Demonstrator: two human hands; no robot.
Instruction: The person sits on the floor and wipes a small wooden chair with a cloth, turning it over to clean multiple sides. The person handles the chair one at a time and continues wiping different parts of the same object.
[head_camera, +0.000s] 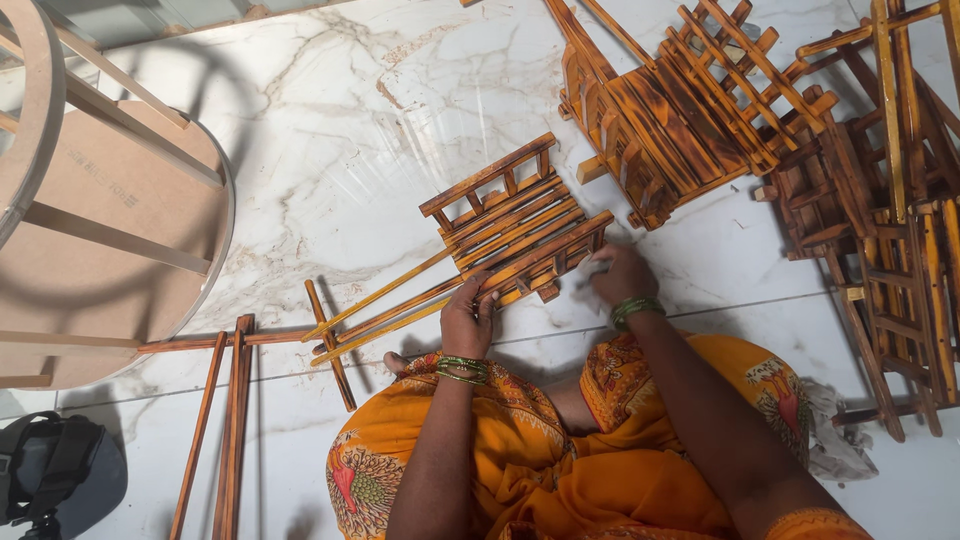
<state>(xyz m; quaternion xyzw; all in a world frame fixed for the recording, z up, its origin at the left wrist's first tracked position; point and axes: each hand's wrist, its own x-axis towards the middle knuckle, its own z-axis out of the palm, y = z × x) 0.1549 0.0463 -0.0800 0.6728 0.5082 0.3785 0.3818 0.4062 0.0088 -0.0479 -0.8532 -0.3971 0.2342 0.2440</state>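
Small slatted wooden cart (515, 225) mid-floor, long shafts running toward the floor's left edge; left hand (467, 318) closed on the near side rail, right hand (620, 272) at the cart's right end, apparently pinching it.

A single head-worn view looks steeply down from just above the seated person's lap onto the white marble floor (330, 130), close in; the orange patterned cloth (560, 470) fills the bottom edge, with both forearms reaching away from the camera.
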